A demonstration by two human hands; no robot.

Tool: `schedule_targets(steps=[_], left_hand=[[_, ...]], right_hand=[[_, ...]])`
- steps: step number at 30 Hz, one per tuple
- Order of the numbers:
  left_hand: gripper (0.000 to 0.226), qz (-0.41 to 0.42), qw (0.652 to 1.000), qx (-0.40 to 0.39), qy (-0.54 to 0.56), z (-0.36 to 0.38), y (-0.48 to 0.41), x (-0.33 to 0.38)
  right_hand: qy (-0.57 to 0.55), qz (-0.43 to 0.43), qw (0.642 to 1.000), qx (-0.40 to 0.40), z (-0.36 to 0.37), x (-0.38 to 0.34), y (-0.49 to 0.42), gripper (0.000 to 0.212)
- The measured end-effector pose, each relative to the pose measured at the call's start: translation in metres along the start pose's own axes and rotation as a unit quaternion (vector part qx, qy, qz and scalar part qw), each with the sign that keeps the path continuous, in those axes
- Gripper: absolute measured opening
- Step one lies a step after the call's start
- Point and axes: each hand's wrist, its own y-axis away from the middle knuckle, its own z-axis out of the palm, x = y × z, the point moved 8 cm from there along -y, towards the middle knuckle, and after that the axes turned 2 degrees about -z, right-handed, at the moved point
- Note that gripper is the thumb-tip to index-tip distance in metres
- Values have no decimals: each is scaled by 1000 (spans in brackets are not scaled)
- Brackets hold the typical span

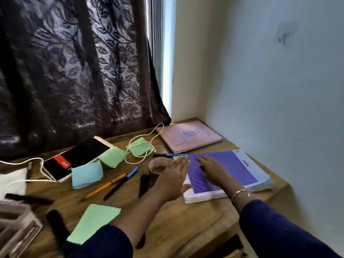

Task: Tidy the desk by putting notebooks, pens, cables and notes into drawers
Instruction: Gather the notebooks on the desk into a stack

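Observation:
A purple notebook (234,164) lies on a stack of papers at the desk's right side. My right hand (212,170) rests flat on its cover with straight fingers. My left hand (175,175) lies open at the notebook's left edge, fingers straight, beside a roll of clear tape (158,165). A pink notebook (189,136) sits in the far corner. A black notebook (78,157) lies at the left. Green and blue sticky notes (87,174), a white cable (141,146), and pens (121,181) are scattered across the middle.
The wooden desk (186,216) stands against a white wall on the right and a dark curtain (74,71) behind. A large green note (95,220) lies near the front. A grey organiser (16,224) stands at the front left.

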Motion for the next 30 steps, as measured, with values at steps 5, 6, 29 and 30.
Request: schedule_targets(steps=[5, 6, 29, 30], left_hand=[[57, 61, 995, -69, -41, 32, -10, 31], [53, 68, 993, -78, -49, 36, -11, 34], [36, -18, 986, -93, 134, 46, -7, 30], [36, -20, 986, -94, 134, 45, -6, 31]], right_hand=[[39, 16, 995, -91, 7, 43, -27, 42], [36, 19, 993, -109, 10, 46, -31, 44], [50, 2, 987, -150, 5, 59, -77, 62], [54, -8, 988, -145, -2, 58, -77, 50]])
